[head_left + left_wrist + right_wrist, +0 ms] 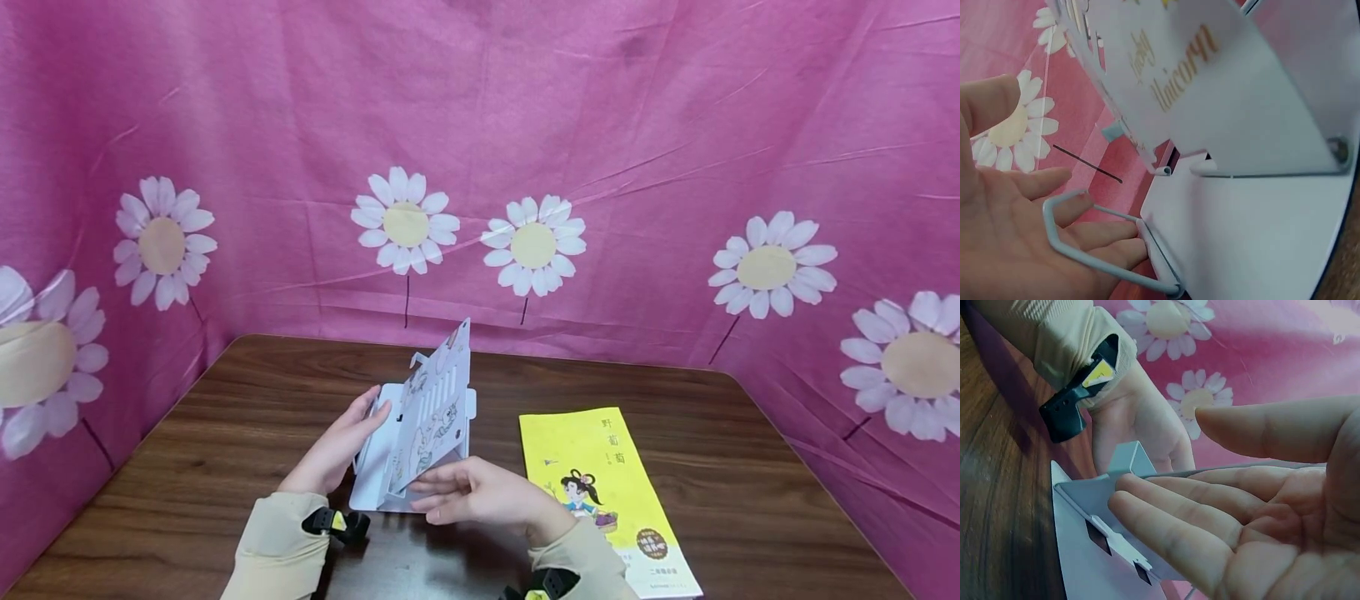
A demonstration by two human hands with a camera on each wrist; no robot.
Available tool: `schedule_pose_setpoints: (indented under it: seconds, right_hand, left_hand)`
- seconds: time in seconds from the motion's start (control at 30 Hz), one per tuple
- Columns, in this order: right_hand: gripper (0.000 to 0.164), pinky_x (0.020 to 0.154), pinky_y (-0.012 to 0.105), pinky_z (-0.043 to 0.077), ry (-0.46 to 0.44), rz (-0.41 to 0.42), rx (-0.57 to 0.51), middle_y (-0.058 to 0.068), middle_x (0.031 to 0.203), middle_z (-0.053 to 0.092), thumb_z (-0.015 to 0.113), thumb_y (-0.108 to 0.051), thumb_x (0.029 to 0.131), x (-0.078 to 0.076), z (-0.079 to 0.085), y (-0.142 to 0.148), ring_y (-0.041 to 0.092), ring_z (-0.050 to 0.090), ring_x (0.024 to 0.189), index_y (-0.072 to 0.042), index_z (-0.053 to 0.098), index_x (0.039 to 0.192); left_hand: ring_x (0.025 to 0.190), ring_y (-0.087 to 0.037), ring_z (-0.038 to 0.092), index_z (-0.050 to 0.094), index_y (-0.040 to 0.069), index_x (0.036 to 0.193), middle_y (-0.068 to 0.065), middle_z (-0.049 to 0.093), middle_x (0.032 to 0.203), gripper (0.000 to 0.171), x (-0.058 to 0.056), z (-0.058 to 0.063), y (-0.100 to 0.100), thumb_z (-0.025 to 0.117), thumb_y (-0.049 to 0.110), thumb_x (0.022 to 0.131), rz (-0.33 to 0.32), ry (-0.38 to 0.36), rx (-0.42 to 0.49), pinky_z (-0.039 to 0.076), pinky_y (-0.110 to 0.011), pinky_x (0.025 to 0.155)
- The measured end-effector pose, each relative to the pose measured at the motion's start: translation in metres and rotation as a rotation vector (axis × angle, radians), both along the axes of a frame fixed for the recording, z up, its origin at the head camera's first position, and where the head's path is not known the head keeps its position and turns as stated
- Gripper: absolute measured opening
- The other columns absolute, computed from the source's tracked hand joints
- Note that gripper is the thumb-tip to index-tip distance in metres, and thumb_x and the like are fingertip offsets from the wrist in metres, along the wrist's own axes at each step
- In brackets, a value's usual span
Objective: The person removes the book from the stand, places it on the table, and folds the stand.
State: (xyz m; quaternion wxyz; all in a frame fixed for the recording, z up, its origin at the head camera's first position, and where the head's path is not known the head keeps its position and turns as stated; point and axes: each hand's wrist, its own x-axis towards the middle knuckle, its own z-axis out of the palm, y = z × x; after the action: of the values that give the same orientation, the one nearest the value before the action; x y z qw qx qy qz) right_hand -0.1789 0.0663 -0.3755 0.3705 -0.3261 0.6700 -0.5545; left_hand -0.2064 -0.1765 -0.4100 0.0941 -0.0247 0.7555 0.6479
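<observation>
A white metal book stand (431, 425) with line drawings and slots stands on the table, its panel tilted up from a flat base plate (1241, 231). "Lucky Unicorn" lettering shows on the panel in the left wrist view. At the base's left side, my left hand (341, 442) has its fingers extended, fingertips right at the plate's edge. A pale wire leg (1054, 231) crosses in front of that palm. My right hand (487, 500) reaches to the panel's lower edge with fingers straight and thumb apart. Beside its fingertips is a small bent lip (1132, 459) on the stand.
A yellow book (585, 450) with a cartoon figure lies flat to the right of the stand, partly behind my right forearm. The dark wooden table (750, 483) meets a pink cloth (645, 167) with white daisies at its back and sides.
</observation>
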Motion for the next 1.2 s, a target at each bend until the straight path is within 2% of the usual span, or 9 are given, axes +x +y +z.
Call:
schedule_pose_setpoints:
  seconds: [0.13, 0.23, 0.37, 0.5, 0.6, 0.77, 0.93, 1.03, 1.2]
  right_hand:
    - [0.047, 0.104, 0.035, 0.049, 0.029, -0.004, -0.004, 0.031, 0.141, 0.05, 0.057, 0.0, 0.095, -0.003, 0.0, 0.002, 0.044, 0.052, 0.129, 0.017, 0.045, 0.138]
    - [0.043, 0.101, 0.029, 0.051, 0.077, -0.002, 0.012, 0.029, 0.137, 0.054, 0.057, -0.003, 0.097, -0.007, -0.001, 0.004, 0.041, 0.056, 0.126, 0.015, 0.05, 0.135]
    - [0.036, 0.095, 0.019, 0.052, 0.153, -0.057, 0.044, 0.026, 0.126, 0.064, 0.061, -0.009, 0.096, -0.012, -0.002, 0.007, 0.026, 0.065, 0.118, 0.009, 0.062, 0.127]
    - [0.031, 0.092, 0.019, 0.052, 0.169, -0.144, 0.021, 0.026, 0.118, 0.068, 0.065, -0.011, 0.094, -0.015, -0.004, 0.009, 0.013, 0.068, 0.107, 0.007, 0.068, 0.119]
    - [0.03, 0.091, 0.022, 0.054, 0.159, -0.189, -0.002, 0.026, 0.115, 0.07, 0.066, -0.011, 0.093, -0.018, -0.006, 0.01, 0.012, 0.07, 0.103, 0.008, 0.068, 0.117]
    - [0.029, 0.089, 0.022, 0.055, 0.167, -0.202, -0.023, 0.026, 0.113, 0.07, 0.067, -0.009, 0.093, -0.022, -0.009, 0.013, 0.013, 0.071, 0.101, 0.009, 0.068, 0.116]
    - [0.029, 0.089, 0.023, 0.055, 0.159, -0.224, -0.026, 0.027, 0.113, 0.07, 0.066, -0.01, 0.093, -0.025, -0.009, 0.018, 0.009, 0.069, 0.099, 0.007, 0.069, 0.116]
    - [0.028, 0.086, 0.024, 0.056, 0.149, -0.253, -0.019, 0.026, 0.109, 0.072, 0.066, -0.011, 0.093, -0.026, -0.009, 0.021, 0.008, 0.069, 0.093, 0.007, 0.07, 0.115]
    - [0.024, 0.069, 0.023, 0.05, 0.177, -0.306, 0.008, 0.005, 0.084, 0.073, 0.07, -0.013, 0.089, -0.028, -0.01, 0.022, 0.005, 0.058, 0.075, 0.005, 0.073, 0.104]
  left_hand:
    - [0.153, -0.04, 0.002, 0.011, -0.002, 0.157, -0.024, 0.005, 0.165, 0.075, 0.001, 0.003, 0.002, 0.046, 0.038, 0.105, 0.032, 0.023, 0.022, 0.007, -0.057, 0.123]
    - [0.152, -0.04, 0.008, 0.017, 0.0, 0.156, -0.024, 0.011, 0.164, 0.077, 0.003, 0.009, 0.005, 0.05, 0.045, 0.102, 0.08, 0.026, -0.043, 0.011, -0.058, 0.122]
    - [0.151, -0.041, 0.015, 0.026, 0.007, 0.155, -0.023, 0.018, 0.163, 0.077, 0.006, 0.021, 0.012, 0.054, 0.051, 0.098, 0.131, 0.058, -0.158, 0.018, -0.059, 0.121]
    - [0.151, -0.038, 0.019, 0.034, 0.009, 0.153, -0.017, 0.024, 0.163, 0.072, 0.011, 0.031, 0.022, 0.058, 0.047, 0.098, 0.147, 0.149, -0.183, 0.02, -0.055, 0.121]
    - [0.151, -0.035, 0.022, 0.038, 0.007, 0.151, -0.015, 0.03, 0.161, 0.067, 0.014, 0.036, 0.03, 0.059, 0.041, 0.098, 0.13, 0.241, -0.195, 0.02, -0.053, 0.122]
    - [0.149, -0.034, 0.028, 0.042, 0.005, 0.149, -0.016, 0.036, 0.158, 0.062, 0.022, 0.045, 0.044, 0.061, 0.033, 0.097, 0.06, 0.355, -0.242, 0.023, -0.055, 0.121]
    - [0.148, -0.036, 0.029, 0.039, 0.009, 0.152, -0.015, 0.034, 0.16, 0.071, 0.034, 0.054, 0.058, 0.068, 0.034, 0.093, -0.022, 0.406, -0.32, 0.027, -0.061, 0.117]
    - [0.15, -0.035, 0.026, 0.035, 0.01, 0.154, -0.014, 0.031, 0.161, 0.081, 0.04, 0.057, 0.065, 0.072, 0.039, 0.089, -0.07, 0.419, -0.33, 0.026, -0.062, 0.117]
    - [0.149, -0.031, 0.028, 0.035, 0.01, 0.154, -0.01, 0.032, 0.161, 0.09, 0.043, 0.054, 0.075, 0.076, 0.047, 0.083, -0.089, 0.428, -0.382, 0.027, -0.058, 0.118]
